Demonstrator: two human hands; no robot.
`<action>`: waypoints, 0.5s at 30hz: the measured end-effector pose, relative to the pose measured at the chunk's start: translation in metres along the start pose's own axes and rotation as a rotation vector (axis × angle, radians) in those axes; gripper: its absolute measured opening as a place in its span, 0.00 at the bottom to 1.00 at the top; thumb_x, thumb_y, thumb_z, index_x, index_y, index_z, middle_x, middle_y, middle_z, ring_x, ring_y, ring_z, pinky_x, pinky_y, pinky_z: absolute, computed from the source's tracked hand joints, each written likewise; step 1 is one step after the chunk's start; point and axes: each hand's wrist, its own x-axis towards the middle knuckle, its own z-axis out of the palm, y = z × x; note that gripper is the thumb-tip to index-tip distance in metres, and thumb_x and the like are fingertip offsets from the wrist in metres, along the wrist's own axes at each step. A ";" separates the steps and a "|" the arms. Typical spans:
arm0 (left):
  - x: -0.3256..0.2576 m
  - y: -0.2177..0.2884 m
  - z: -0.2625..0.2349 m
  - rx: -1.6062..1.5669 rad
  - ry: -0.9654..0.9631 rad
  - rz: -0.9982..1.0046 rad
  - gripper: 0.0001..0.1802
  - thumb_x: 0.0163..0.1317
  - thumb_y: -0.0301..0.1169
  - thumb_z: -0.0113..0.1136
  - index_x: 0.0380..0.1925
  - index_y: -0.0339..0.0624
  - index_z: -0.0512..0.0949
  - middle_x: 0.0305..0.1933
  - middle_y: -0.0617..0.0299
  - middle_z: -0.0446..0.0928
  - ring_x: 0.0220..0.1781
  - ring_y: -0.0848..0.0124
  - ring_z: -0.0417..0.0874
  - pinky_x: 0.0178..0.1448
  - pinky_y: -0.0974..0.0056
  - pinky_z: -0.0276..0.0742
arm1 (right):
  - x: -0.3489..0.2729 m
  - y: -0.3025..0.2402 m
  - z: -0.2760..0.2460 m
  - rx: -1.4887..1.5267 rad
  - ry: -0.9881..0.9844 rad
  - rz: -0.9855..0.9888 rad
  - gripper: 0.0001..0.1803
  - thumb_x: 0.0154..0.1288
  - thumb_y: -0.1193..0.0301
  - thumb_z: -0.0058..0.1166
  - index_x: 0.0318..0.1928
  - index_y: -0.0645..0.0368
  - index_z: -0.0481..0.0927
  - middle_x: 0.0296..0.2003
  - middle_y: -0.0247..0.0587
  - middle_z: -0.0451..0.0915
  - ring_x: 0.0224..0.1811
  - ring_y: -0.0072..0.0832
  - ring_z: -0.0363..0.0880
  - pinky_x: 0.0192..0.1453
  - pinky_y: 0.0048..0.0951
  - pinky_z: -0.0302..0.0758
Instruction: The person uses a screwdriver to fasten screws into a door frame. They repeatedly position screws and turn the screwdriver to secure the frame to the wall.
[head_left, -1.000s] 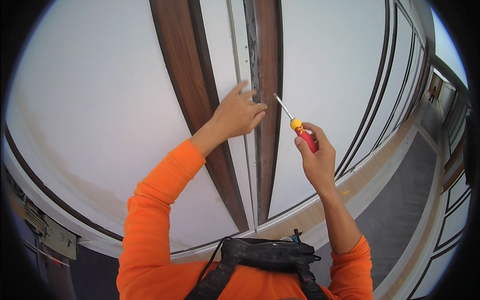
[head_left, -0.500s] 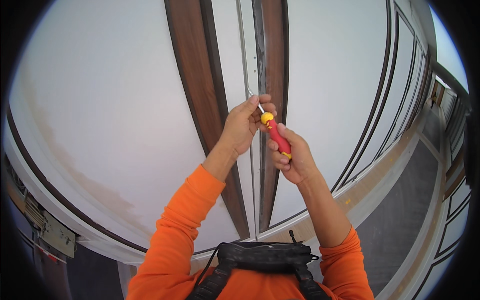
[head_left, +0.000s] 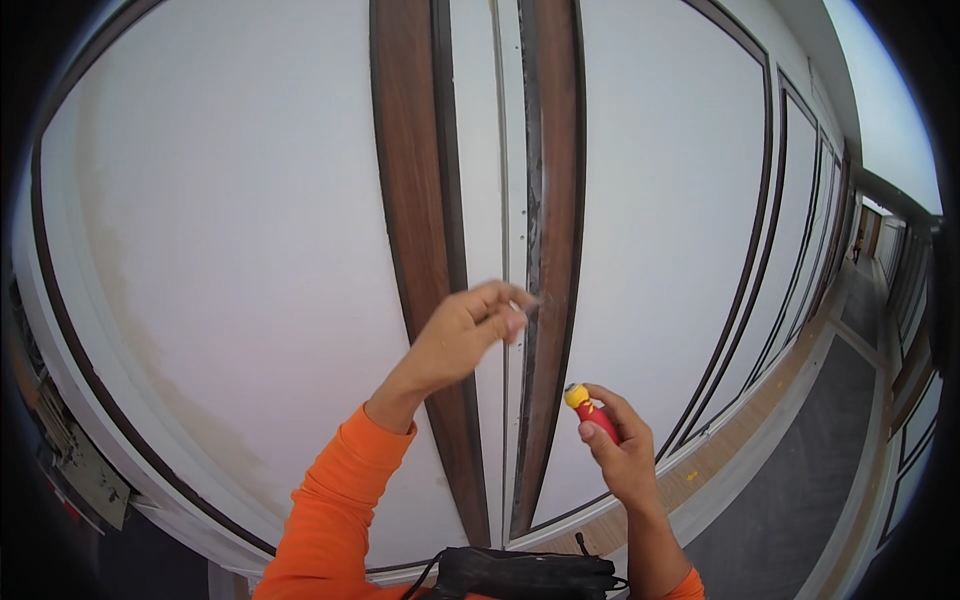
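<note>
head: screwdriver (head_left: 598, 424) in right hand (head_left: 628, 462)

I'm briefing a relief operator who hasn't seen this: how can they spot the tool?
On the white wall, find the right-hand wide brown strip. Just right of its lower part, the person's right hand holds the tool. Its red-and-yellow handle stands out against the white.

Soft, even light lay over the white panel (head_left: 240, 250), while a pale patch (head_left: 893, 110) glared at upper right. Blur smeared the left hand (head_left: 460, 335), and the fisheye bowed straight edges toward a dark, blue-fringed rim.
</note>
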 end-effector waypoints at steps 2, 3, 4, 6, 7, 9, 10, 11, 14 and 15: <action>-0.016 0.000 0.012 0.068 -0.113 -0.052 0.11 0.73 0.33 0.65 0.49 0.40 0.87 0.29 0.67 0.81 0.30 0.79 0.77 0.37 0.69 0.73 | 0.002 -0.007 -0.003 -0.052 0.001 -0.072 0.25 0.72 0.69 0.66 0.66 0.60 0.80 0.53 0.46 0.87 0.54 0.28 0.84 0.61 0.29 0.78; -0.021 0.002 0.016 0.096 -0.178 -0.032 0.10 0.72 0.33 0.67 0.48 0.41 0.88 0.30 0.66 0.83 0.31 0.78 0.78 0.38 0.68 0.74 | 0.002 -0.012 -0.004 -0.090 -0.011 -0.100 0.25 0.72 0.69 0.66 0.66 0.61 0.80 0.53 0.47 0.87 0.54 0.29 0.85 0.62 0.30 0.78; -0.024 0.005 0.019 0.176 -0.201 0.026 0.10 0.71 0.33 0.68 0.47 0.43 0.89 0.30 0.65 0.85 0.31 0.77 0.78 0.38 0.68 0.74 | 0.003 -0.016 -0.004 -0.140 -0.014 -0.139 0.25 0.72 0.69 0.66 0.66 0.61 0.80 0.54 0.48 0.87 0.55 0.30 0.85 0.62 0.30 0.78; -0.028 0.014 0.021 0.314 -0.221 0.210 0.09 0.69 0.34 0.70 0.46 0.46 0.91 0.30 0.64 0.87 0.30 0.75 0.79 0.39 0.67 0.74 | 0.002 -0.024 -0.002 -0.101 -0.055 -0.155 0.25 0.71 0.69 0.66 0.66 0.62 0.81 0.55 0.50 0.87 0.56 0.31 0.85 0.63 0.31 0.78; -0.030 0.018 0.020 0.351 -0.232 0.239 0.10 0.68 0.34 0.70 0.46 0.47 0.91 0.30 0.65 0.87 0.30 0.74 0.79 0.39 0.66 0.74 | 0.001 -0.027 -0.001 -0.107 -0.081 -0.178 0.25 0.71 0.69 0.66 0.66 0.62 0.81 0.55 0.51 0.87 0.56 0.32 0.85 0.63 0.31 0.78; -0.034 0.026 0.016 0.420 -0.273 0.263 0.10 0.68 0.34 0.71 0.47 0.50 0.92 0.30 0.66 0.87 0.30 0.72 0.79 0.38 0.66 0.74 | -0.003 -0.031 0.002 -0.071 -0.050 -0.184 0.26 0.71 0.69 0.65 0.67 0.63 0.80 0.56 0.51 0.87 0.57 0.32 0.85 0.64 0.32 0.78; -0.036 0.028 0.014 0.427 -0.245 0.275 0.10 0.67 0.34 0.71 0.47 0.50 0.92 0.29 0.66 0.86 0.30 0.72 0.78 0.38 0.65 0.73 | -0.004 -0.032 0.003 -0.077 -0.035 -0.202 0.27 0.72 0.69 0.65 0.68 0.63 0.80 0.56 0.51 0.87 0.58 0.33 0.85 0.65 0.32 0.78; -0.038 0.030 0.011 0.461 -0.210 0.302 0.10 0.67 0.34 0.71 0.47 0.51 0.92 0.29 0.66 0.86 0.30 0.72 0.78 0.38 0.65 0.73 | -0.006 -0.033 0.003 -0.042 -0.045 -0.193 0.26 0.72 0.69 0.65 0.68 0.62 0.80 0.56 0.51 0.87 0.58 0.33 0.85 0.65 0.32 0.78; -0.044 0.030 0.006 0.505 -0.191 0.337 0.10 0.67 0.32 0.71 0.47 0.50 0.92 0.29 0.67 0.86 0.30 0.72 0.78 0.38 0.65 0.73 | -0.007 -0.037 0.002 -0.047 -0.068 -0.208 0.26 0.72 0.69 0.64 0.68 0.59 0.81 0.56 0.50 0.87 0.58 0.34 0.85 0.65 0.32 0.78; -0.047 0.030 0.004 0.507 -0.207 0.317 0.10 0.68 0.34 0.70 0.47 0.52 0.92 0.29 0.67 0.85 0.31 0.71 0.78 0.38 0.64 0.74 | -0.007 -0.039 0.000 -0.037 -0.092 -0.214 0.25 0.72 0.69 0.64 0.68 0.59 0.81 0.56 0.50 0.87 0.58 0.34 0.85 0.65 0.31 0.78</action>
